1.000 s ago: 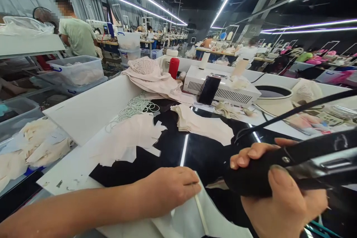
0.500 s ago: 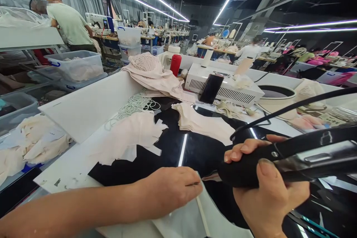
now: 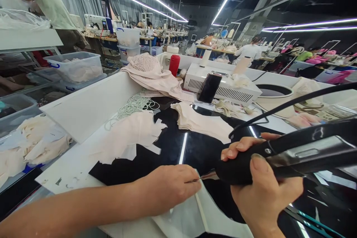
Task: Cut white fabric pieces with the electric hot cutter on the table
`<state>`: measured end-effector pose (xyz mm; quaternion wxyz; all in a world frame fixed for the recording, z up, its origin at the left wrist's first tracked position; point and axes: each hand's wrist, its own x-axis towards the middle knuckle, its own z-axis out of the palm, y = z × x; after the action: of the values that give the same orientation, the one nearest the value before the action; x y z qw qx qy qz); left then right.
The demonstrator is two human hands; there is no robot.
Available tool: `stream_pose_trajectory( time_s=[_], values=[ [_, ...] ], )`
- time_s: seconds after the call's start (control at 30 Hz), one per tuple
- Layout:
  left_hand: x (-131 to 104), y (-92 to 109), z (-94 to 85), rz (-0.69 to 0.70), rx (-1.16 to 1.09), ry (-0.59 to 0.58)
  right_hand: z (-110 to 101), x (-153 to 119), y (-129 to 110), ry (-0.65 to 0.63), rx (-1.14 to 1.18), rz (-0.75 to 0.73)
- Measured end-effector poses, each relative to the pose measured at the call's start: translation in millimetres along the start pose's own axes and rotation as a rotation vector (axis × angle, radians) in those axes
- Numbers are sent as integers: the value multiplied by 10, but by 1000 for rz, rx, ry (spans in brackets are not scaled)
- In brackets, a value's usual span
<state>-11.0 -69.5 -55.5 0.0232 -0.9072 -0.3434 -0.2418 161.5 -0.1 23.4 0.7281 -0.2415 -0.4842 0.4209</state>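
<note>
My left hand is closed in a pinch on the edge of a pale fabric piece, which hangs down toward me with a narrow cream strip along it. My right hand is wrapped round a black rounded device with a metal panel on its side. Whether the device is loose or fixed cannot be seen. A thin bit of pink-beige material spans the gap between my left fingertips and the device's blunt end.
A black glossy surface bears pale cut fabric pieces and a fabric stack. Behind stand a phone, a white vented box and a red bottle. A black cable arches above my right hand. Teal-edged scissors-like blades lie lower right.
My right hand and the black device have shifted slightly left in view. My left hand keeps its pinch. The person at the far left has moved left and reaches over a bench.
</note>
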Motion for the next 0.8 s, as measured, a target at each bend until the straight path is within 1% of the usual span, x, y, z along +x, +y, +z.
stream_pose_trajectory(
  time_s=[0.1, 0.23, 0.43, 0.57, 0.7, 0.8],
  values=[
    [0, 4, -8, -11, -5, 0, -10, -1, -24, 12, -8, 24],
    [13, 5, -29, -7, -22, -1, -58, -10, -80, 32, -8, 15],
    [22, 0, -31, -26, -60, -13, -105, -55, -94, 3, -13, 1],
    [13, -4, -36, -36, -60, -16, -92, -63, -108, 15, -19, 22],
    [37, -24, -77, 18, -21, 19, -110, -50, -175, 34, -18, 29],
    [103, -25, -129, 71, 8, 30, -152, -45, -232, 48, -22, 17]
  ],
)
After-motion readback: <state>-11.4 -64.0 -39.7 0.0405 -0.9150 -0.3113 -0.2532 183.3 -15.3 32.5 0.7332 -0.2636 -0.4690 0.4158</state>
